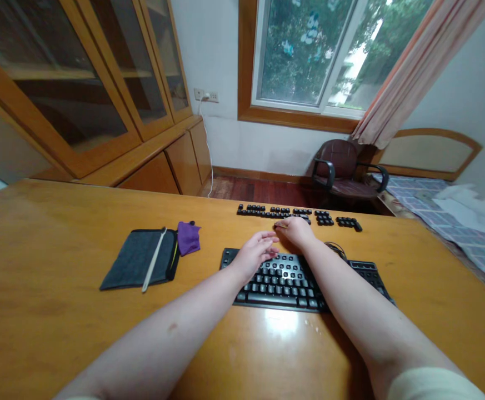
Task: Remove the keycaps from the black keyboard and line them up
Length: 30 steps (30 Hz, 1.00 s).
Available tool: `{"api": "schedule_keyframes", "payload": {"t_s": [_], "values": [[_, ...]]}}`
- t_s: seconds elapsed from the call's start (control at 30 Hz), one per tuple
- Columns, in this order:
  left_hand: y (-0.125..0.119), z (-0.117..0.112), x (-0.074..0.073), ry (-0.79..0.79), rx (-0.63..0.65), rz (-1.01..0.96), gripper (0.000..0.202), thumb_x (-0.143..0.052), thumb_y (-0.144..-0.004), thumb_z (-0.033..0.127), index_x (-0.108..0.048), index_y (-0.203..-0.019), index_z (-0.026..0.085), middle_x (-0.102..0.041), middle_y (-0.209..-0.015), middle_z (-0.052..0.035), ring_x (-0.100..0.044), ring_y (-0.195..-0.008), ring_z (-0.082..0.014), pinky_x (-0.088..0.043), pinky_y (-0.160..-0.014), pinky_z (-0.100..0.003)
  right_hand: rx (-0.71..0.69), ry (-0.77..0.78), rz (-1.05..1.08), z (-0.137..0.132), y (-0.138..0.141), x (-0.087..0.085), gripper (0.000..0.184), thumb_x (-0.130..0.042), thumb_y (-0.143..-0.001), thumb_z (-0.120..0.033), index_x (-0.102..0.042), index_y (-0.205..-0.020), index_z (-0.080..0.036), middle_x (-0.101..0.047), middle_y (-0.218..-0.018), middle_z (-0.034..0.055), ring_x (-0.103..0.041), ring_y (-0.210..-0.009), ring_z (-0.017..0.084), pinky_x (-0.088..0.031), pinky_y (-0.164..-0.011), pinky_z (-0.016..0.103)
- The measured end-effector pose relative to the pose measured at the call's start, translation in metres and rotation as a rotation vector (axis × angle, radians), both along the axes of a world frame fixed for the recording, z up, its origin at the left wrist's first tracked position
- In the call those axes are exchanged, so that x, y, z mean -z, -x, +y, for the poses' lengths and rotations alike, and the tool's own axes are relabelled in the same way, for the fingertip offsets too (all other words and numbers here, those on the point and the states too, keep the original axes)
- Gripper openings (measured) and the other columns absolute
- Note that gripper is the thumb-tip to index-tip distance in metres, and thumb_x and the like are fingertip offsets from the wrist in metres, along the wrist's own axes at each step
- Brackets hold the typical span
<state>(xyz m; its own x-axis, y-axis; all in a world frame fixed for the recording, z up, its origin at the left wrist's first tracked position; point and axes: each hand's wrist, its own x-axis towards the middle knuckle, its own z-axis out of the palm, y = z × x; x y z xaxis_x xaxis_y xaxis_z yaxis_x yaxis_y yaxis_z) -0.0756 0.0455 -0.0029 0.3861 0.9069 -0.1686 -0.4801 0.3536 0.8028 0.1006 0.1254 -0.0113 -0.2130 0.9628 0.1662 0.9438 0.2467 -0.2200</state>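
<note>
On my feed, the left hand point(255, 256) is over a black keyboard point(279, 299). I see the right hand point(294, 230) near loose keycaps point(324, 218) lined up beyond it on a wooden tabletop point(50, 328).

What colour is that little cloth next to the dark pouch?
The cloth is purple, seen best in the head view.

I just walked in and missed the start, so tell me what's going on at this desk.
A person has both bare hands at a black keyboard whose upper rows lack their keycaps, while lower rows are capped. The left hand is over its upper part, fingers spread. The right hand is just beyond it, fingertips at a small dark piece; the grip is unclear. Loose keycaps line the far edge. Left lie a dark pouch, a pale stick across it, and purple cloth.
</note>
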Motion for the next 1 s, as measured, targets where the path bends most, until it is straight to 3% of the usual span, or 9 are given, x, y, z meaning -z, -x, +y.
{"api": "schedule_keyframes", "payload": {"t_s": [0.27, 0.63, 1.0], "values": [[0.000, -0.003, -0.008, 0.025, -0.017, 0.007, 0.023, -0.063, -0.074, 0.023, -0.057, -0.096, 0.016, -0.059, -0.096, -0.0067, -0.057, -0.072, -0.0119, -0.045, -0.079, -0.033, 0.057, -0.093, 0.072, 0.006, -0.006, 0.009, 0.017, -0.059, -0.078, -0.032, -0.073, -0.082, -0.023, -0.066, -0.100, 0.0024, -0.061, -0.083, 0.016, -0.045, -0.075, 0.024], [0.000, 0.000, -0.002, 0.022, -0.013, 0.006, 0.026, -0.062, -0.072, 0.020, -0.057, -0.097, 0.015, -0.059, -0.097, -0.0069, -0.057, -0.072, -0.0119, -0.045, -0.078, -0.033, 0.165, -0.123, 0.106, 0.015, -0.009, 0.016, 0.016, -0.061, -0.075, -0.028, -0.071, -0.086, -0.023, -0.061, -0.098, 0.0040, -0.058, -0.086, 0.018, -0.045, -0.077, 0.027], [0.000, 0.002, 0.001, 0.019, -0.007, -0.006, 0.027, -0.062, -0.070, 0.020, -0.057, -0.096, 0.015, -0.059, -0.096, -0.0069, -0.057, -0.071, -0.0117, -0.044, -0.077, -0.032, 0.169, -0.147, 0.164, 0.014, -0.010, 0.019, 0.016, -0.062, -0.074, -0.029, -0.071, -0.084, -0.022, -0.061, -0.096, 0.0050, -0.058, -0.085, 0.020, -0.045, -0.078, 0.030]]}}
